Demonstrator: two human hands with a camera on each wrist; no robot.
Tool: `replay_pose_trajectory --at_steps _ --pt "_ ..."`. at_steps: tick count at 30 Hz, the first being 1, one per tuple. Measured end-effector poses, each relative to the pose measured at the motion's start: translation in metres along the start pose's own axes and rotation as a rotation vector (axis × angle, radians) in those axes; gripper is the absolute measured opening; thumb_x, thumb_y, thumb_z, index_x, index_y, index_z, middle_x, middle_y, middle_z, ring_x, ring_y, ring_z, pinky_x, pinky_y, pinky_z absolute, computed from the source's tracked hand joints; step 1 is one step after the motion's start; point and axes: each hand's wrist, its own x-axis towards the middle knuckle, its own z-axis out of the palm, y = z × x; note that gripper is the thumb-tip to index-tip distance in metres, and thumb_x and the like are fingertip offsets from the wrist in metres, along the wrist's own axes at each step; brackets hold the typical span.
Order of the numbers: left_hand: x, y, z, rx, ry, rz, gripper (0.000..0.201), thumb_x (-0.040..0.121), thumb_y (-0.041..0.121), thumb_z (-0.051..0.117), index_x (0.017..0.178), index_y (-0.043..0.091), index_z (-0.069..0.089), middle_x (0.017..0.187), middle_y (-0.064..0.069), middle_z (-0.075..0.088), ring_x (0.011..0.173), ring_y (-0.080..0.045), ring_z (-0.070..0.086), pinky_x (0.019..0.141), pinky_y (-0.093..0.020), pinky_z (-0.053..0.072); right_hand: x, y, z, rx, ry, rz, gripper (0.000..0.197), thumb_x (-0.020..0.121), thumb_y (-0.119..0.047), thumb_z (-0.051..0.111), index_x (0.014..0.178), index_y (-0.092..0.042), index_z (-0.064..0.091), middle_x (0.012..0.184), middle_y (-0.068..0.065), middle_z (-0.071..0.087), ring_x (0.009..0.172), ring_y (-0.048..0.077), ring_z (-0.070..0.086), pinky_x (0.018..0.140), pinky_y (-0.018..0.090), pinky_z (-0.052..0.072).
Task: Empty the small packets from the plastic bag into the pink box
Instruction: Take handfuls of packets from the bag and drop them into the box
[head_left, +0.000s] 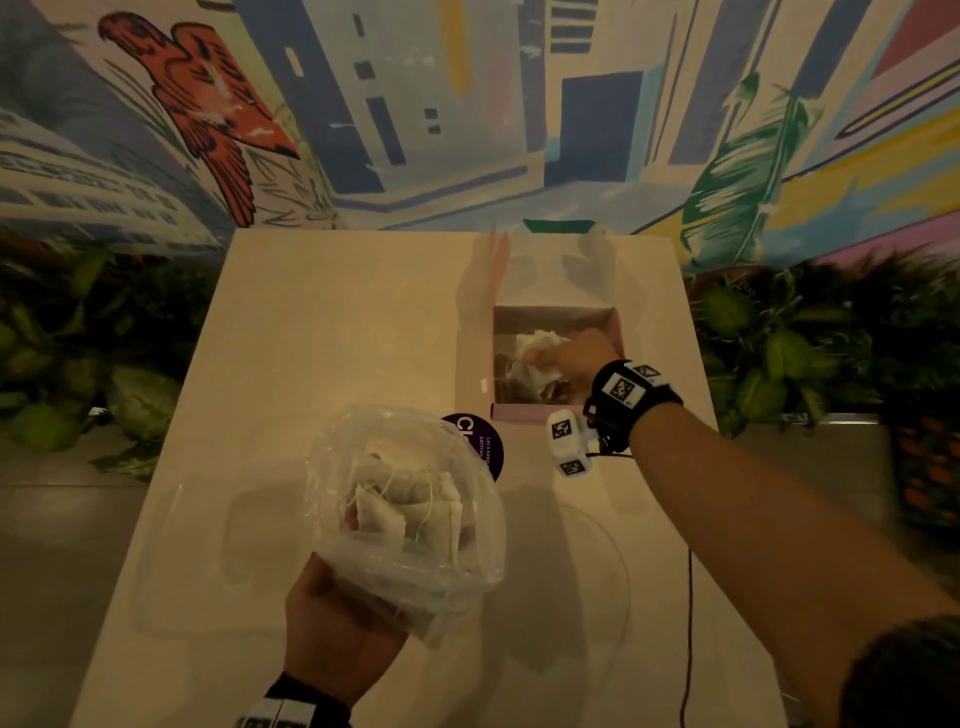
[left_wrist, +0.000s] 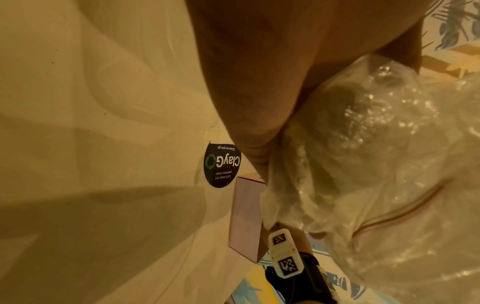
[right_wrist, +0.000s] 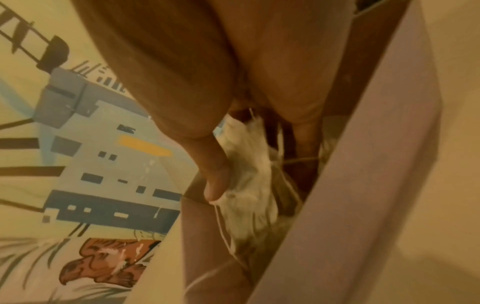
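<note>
My left hand (head_left: 332, 618) grips the bottom of a clear plastic bag (head_left: 410, 514) above the near part of the table; several white stringed packets (head_left: 410, 504) lie inside it. The left wrist view shows the crinkled plastic bag (left_wrist: 363, 144) against my palm. The pink box (head_left: 519, 413) stands open at the far right of the table. My right hand (head_left: 576, 358) reaches into it and pinches a bunch of white packets (head_left: 537, 358). In the right wrist view my thumb and fingers hold the packets (right_wrist: 246, 185) beside the box wall (right_wrist: 363, 185).
A round dark sticker (head_left: 480, 441) lies on the cream table (head_left: 311, 364) between bag and box. The box's lid flap (head_left: 550, 270) stands open behind it. Leafy plants (head_left: 810, 338) flank both table sides, and a painted wall rises behind. A thin cable (head_left: 690, 623) hangs below my right arm.
</note>
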Motion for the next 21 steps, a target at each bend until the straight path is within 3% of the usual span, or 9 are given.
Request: replay_pose_trajectory --at_steps 2,4,7,9,11,14,16,19,21 --pt "-0.002 0.002 -0.004 -0.014 0.045 -0.007 0.06 0.105 0.046 0.015 0.154 0.02 0.039 0.16 -0.012 0.041 0.152 -0.041 0.02 0.113 -0.065 -0.026 -0.004 -0.01 -0.006 -0.23 0.036 -0.023 0.046 0.075 -0.036 0.084 0.098 0.001 0.067 0.103 0.011 0.074 0.079 0.024 0.068 0.066 0.033 0.058" --pt "-0.004 0.005 0.006 0.002 0.142 0.023 0.057 0.105 0.047 0.025 0.152 0.02 0.044 0.157 -0.012 0.045 0.15 -0.041 0.025 0.117 -0.063 -0.02 -0.01 -0.016 -0.013 -0.416 0.129 -0.077 0.056 0.077 -0.039 0.08 0.114 0.001 0.065 0.114 0.006 0.066 0.101 0.031 0.067 0.085 0.035 0.057" --pt "-0.001 0.013 0.015 0.078 0.159 0.096 0.053 0.093 0.041 0.061 0.141 0.019 0.059 0.149 -0.017 0.054 0.146 -0.047 0.033 0.12 -0.068 -0.003 -0.052 -0.027 -0.024 -0.239 0.214 -0.273 0.047 0.081 -0.032 0.075 0.12 -0.007 0.067 0.117 0.008 0.069 0.109 0.028 0.066 0.09 0.032 0.054" --pt "-0.002 0.015 0.019 0.062 0.025 0.073 0.05 0.098 0.037 0.054 0.143 0.016 0.057 0.15 -0.019 0.053 0.147 -0.049 0.027 0.121 -0.065 -0.006 -0.102 -0.034 -0.026 -0.008 0.094 -0.456 0.022 0.085 -0.021 0.074 0.104 -0.011 0.074 0.093 -0.002 0.074 0.088 0.017 0.071 0.088 0.034 0.058" --pt "-0.001 0.016 0.019 0.099 0.097 0.052 0.054 0.098 0.037 0.054 0.146 0.013 0.053 0.152 -0.024 0.048 0.149 -0.054 0.015 0.12 -0.069 -0.002 -0.168 -0.037 -0.025 0.122 -0.161 -0.59 0.012 0.085 -0.013 0.075 0.096 -0.009 0.077 0.079 -0.004 0.075 0.071 0.012 0.07 0.078 0.031 0.061" --pt "-0.003 0.016 0.024 0.095 -0.019 0.015 0.058 0.102 0.039 0.051 0.149 0.004 0.046 0.147 -0.03 0.051 0.14 -0.05 0.039 0.116 -0.065 0.026 -0.236 -0.027 -0.007 -0.142 -0.332 -0.752 0.039 0.079 -0.033 0.08 0.115 -0.02 0.071 0.103 -0.007 0.072 0.087 0.011 0.069 0.079 0.027 0.06" --pt "-0.005 0.015 0.037 0.242 0.039 0.024 0.063 0.086 0.04 0.076 0.134 0.001 0.062 0.127 -0.028 0.068 0.117 -0.043 0.065 0.095 -0.053 0.054 -0.247 -0.015 0.011 -0.346 -0.27 -0.824 0.062 0.076 -0.046 0.077 0.131 -0.025 0.058 0.126 -0.007 0.058 0.104 0.008 0.058 0.091 0.026 0.053" --pt "-0.008 0.015 0.039 0.445 0.129 0.034 0.095 0.049 0.045 0.098 0.13 0.005 0.066 0.116 -0.021 0.074 0.107 -0.039 0.069 0.08 -0.043 0.063 -0.244 -0.002 0.034 -0.507 -0.262 -0.881 0.056 0.079 -0.038 0.071 0.13 -0.02 0.055 0.126 0.002 0.057 0.109 0.021 0.055 0.097 0.038 0.049" --pt "-0.011 0.016 0.041 0.516 0.131 0.041 0.096 0.053 0.049 0.095 0.134 0.011 0.062 0.121 -0.017 0.074 0.111 -0.035 0.069 0.082 -0.04 0.062 -0.241 0.004 0.04 -0.488 -0.319 -0.846 0.04 0.086 -0.017 0.063 0.125 -0.014 0.058 0.12 0.006 0.061 0.104 0.022 0.056 0.095 0.039 0.049"
